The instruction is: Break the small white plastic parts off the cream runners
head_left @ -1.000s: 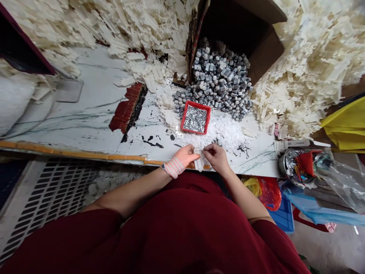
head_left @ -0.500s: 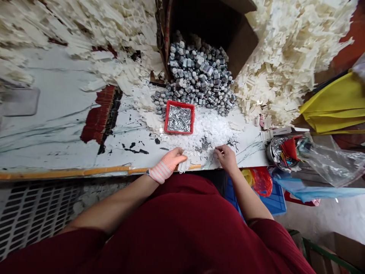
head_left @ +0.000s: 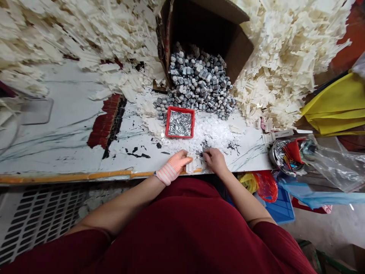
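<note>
My left hand [head_left: 177, 164], in a striped orange-and-white glove, pinches a white plastic part [head_left: 189, 167] at the table's front edge. Bare, my right hand [head_left: 214, 160] is just to its right, thumb and fingertips drawn together over a few loose metal pins [head_left: 199, 154]. Whatever lies between those fingertips is too small to make out. Beyond both hands stands a red tray [head_left: 167, 122] filled with metal pins. Small white plastic pieces [head_left: 216, 129] are spread beside the tray, on its right.
A cardboard box [head_left: 241, 49] lies open at the back, small grey motors [head_left: 199, 83] spilling from it. Cream plastic parts [head_left: 279, 57] are heaped on both sides. At right a round metal container [head_left: 275, 156] holds assorted items, near a clear plastic bag [head_left: 336, 163].
My right hand has moved left, closer to my left hand and over the loose pins. My left hand still holds the white part. The whole view has shifted slightly.
</note>
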The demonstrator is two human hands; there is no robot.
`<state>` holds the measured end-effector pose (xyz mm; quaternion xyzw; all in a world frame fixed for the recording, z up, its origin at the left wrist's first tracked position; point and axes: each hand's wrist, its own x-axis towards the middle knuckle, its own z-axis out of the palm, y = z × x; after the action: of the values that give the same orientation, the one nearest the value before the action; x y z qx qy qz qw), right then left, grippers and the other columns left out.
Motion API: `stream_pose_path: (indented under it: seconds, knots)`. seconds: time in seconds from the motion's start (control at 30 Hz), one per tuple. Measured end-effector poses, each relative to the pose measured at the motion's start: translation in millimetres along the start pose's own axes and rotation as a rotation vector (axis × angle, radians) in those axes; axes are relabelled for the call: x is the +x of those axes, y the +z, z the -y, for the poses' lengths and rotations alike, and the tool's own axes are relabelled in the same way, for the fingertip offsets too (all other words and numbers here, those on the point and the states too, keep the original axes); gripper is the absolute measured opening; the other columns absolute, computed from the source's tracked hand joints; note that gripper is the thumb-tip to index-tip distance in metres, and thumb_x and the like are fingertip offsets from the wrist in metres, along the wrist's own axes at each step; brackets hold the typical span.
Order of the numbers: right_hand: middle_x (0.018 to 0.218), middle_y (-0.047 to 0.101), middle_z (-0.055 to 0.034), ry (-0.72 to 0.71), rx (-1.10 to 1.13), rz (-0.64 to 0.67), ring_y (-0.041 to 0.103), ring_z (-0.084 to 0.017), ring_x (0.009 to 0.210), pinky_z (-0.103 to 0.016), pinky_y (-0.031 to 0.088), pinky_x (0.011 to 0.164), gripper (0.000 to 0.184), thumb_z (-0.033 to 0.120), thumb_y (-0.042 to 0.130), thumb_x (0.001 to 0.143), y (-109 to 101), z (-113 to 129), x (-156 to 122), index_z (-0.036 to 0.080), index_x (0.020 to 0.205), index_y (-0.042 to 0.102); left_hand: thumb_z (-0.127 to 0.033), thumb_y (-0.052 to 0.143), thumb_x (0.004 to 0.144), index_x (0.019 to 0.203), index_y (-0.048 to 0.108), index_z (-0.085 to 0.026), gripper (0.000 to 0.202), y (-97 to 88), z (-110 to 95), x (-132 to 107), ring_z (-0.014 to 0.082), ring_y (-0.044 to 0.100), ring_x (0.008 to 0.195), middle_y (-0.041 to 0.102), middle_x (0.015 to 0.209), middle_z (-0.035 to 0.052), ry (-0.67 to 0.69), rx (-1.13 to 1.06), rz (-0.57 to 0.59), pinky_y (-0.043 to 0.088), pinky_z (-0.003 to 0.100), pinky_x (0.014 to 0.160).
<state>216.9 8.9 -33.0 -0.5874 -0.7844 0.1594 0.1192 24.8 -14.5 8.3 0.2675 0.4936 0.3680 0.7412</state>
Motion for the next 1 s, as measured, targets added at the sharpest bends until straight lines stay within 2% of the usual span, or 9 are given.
stream_pose_path:
  seconds: [0.1,0.27,0.37,0.43,0.53,0.63,0.7,0.83,1.0]
  knots:
    - [0.089,0.067,-0.0059,-0.021,0.183,-0.043,0.059,-0.018,0.084,-0.029,0.045,0.076,0.017,0.025,0.049,0.091,4.2,13.2,-0.9,0.019,0.095,0.064,-0.024,0.068,0.065,0.07,0.045,-0.018,0.024,3.3,-6.5,0.0,0.0089,0.046,0.053,0.048,0.059,-0.0051,-0.036,-0.121,0.032,0.034,0.022,0.05]
    - [0.086,0.066,-0.01,-0.162,0.103,-0.058,0.056,-0.022,0.087,-0.034,0.044,0.08,0.021,0.026,0.045,0.093,6.3,25.2,-5.2,0.017,0.093,0.064,-0.021,0.071,0.062,0.077,0.051,-0.017,0.025,-3.4,-3.5,5.9,0.0117,0.053,0.062,0.054,0.066,-0.0026,-0.053,-0.285,0.115,0.042,0.023,0.059]
    - [0.087,0.065,-0.01,-0.1,0.174,-0.055,0.057,-0.022,0.086,-0.034,0.045,0.078,0.018,0.026,0.045,0.093,4.4,26.0,-5.4,0.017,0.093,0.061,-0.022,0.071,0.061,0.08,0.052,-0.017,0.026,-5.7,-0.9,4.6,0.0136,0.056,0.069,0.057,0.07,-0.0014,-0.023,-0.267,0.118,0.045,0.025,0.066]
    - [0.087,0.065,-0.0088,-0.019,0.284,-0.04,0.058,-0.02,0.083,-0.033,0.045,0.076,0.015,0.025,0.046,0.091,1.6,27.0,-4.0,0.018,0.091,0.059,-0.024,0.07,0.062,0.079,0.05,-0.017,0.026,-5.4,-1.4,1.9,0.0125,0.055,0.066,0.054,0.068,-0.0029,-0.001,-0.182,0.098,0.044,0.025,0.064]
    - [0.091,0.065,-0.0065,0.08,0.514,-0.008,0.06,-0.018,0.084,-0.031,0.046,0.077,0.015,0.029,0.045,0.091,-5.2,30.8,-2.3,0.019,0.092,0.056,-0.027,0.067,0.064,0.077,0.048,-0.018,0.025,-5.6,-2.2,0.1,0.0092,0.045,0.055,0.045,0.058,-0.007,0.038,0.084,0.005,0.036,0.021,0.053]
    - [0.098,0.065,-0.0062,0.086,0.653,0.044,0.06,-0.016,0.089,-0.03,0.045,0.079,0.017,0.033,0.044,0.09,-11.7,36.3,-3.1,0.019,0.093,0.054,-0.026,0.064,0.065,0.075,0.047,-0.018,0.021,-9.1,2.6,3.4,0.0073,0.036,0.049,0.037,0.053,-0.009,0.1,0.367,-0.104,0.027,0.02,0.047]
    - [0.094,0.064,-0.0052,0.059,0.621,0.098,0.059,-0.016,0.086,-0.029,0.045,0.077,0.015,0.032,0.046,0.089,-13.4,40.3,-5.3,0.019,0.091,0.052,-0.027,0.063,0.066,0.074,0.047,-0.018,0.02,-12.1,8.7,6.7,0.0074,0.037,0.049,0.037,0.053,-0.009,0.115,0.422,-0.106,0.028,0.02,0.047]
    - [0.081,0.062,-0.0023,0.075,0.511,0.151,0.056,-0.015,0.073,-0.026,0.042,0.066,0.013,0.031,0.044,0.09,-9.0,49.4,-12.0,0.02,0.089,0.052,-0.03,0.063,0.066,0.078,0.045,-0.019,0.024,-14.2,17.3,7.9,0.0087,0.042,0.048,0.04,0.054,-0.0092,0.039,0.263,-0.043,0.034,0.021,0.046]
    - [0.081,0.063,-0.0023,0.051,0.399,0.204,0.057,-0.015,0.072,-0.025,0.041,0.065,0.015,0.028,0.043,0.092,-4.4,47.6,-11.6,0.019,0.094,0.055,-0.029,0.068,0.064,0.079,0.042,-0.02,0.032,-11.0,12.2,-0.9,0.0111,0.052,0.053,0.048,0.059,-0.0079,-0.079,-0.016,0.043,0.042,0.022,0.049]
